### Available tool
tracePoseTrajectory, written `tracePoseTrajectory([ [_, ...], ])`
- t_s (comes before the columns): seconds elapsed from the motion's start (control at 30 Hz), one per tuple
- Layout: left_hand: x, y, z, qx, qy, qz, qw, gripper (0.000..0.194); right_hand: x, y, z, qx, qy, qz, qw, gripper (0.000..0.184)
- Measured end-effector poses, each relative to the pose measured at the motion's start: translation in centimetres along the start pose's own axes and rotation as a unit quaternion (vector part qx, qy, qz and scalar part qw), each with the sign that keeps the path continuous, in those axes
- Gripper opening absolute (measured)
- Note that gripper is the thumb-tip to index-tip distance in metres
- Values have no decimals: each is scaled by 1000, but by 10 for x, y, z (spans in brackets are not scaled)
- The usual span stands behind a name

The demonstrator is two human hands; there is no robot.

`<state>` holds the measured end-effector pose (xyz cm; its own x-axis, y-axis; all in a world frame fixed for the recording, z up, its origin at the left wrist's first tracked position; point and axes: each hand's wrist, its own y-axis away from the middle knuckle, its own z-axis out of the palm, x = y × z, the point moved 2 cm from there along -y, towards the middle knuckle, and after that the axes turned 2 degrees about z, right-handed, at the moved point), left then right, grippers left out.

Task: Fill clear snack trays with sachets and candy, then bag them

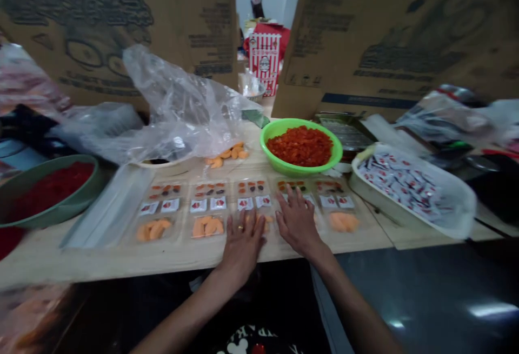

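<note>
Several clear plastic trays [184, 224] lie in a row along the table, holding small orange and dark pieces, white printed sachets [218, 203] and larger pale orange pieces [208, 226]. My left hand [243, 240] rests palm down over the lower part of the middle tray, fingers stretched forward, hiding most of its orange pieces. My right hand [298, 221] lies over the tray beside it, fingers spread across its sachets and lower part. Neither hand appears to grip anything. At the right end, another tray's orange pieces [344, 222] are uncovered.
Behind the trays stands a bright green bowl [267, 151] of chopped red-orange pieces. A white tub [458, 219] of sachets is at right, a dull green basin [60, 205] at left. Crumpled plastic [174, 105] and loose orange pieces [233, 152] lie behind. Tall cardboard boxes [194, 29] rise at the back.
</note>
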<state>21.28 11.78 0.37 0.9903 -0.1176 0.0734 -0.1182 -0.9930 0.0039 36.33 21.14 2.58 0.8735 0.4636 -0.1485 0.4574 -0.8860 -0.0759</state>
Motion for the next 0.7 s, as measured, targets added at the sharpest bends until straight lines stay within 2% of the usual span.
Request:
tracePoseTrajectory([
  [0.1, 3, -6, -8, 0, -16, 12, 1000, 49, 16, 3, 2, -19, -5, 27, 999, 59],
  [0.2, 11, -22, -33, -21, -2, 13, 1000, 55, 43, 6, -5, -34, -48, 33, 998, 58],
  [0.27, 24, -36, -49, -24, 17, 32, 999, 64, 72, 10, -16, 6, -35, 89, 995, 59],
  [0.33, 43, -51, -55, -32, 42, 95, 994, 71, 104, 16, -24, 34, 10, 161, 986, 59],
  [0.4, 63, -64, -51, -44, 65, 176, 981, 79, 132, 19, -25, 18, 49, 199, 979, 58],
  [0.47, 79, -75, -38, -53, 74, 229, 969, 84, 151, 21, -18, -12, 63, 205, 977, 57],
  [0.6, 93, -89, -11, -54, 44, 217, 974, 71, 168, 27, -3, -24, 67, 152, 986, 61],
  [0.7, 101, -89, -6, -28, 27, 206, 978, 68, 185, 36, 0, 15, 80, 105, 991, 60],
])
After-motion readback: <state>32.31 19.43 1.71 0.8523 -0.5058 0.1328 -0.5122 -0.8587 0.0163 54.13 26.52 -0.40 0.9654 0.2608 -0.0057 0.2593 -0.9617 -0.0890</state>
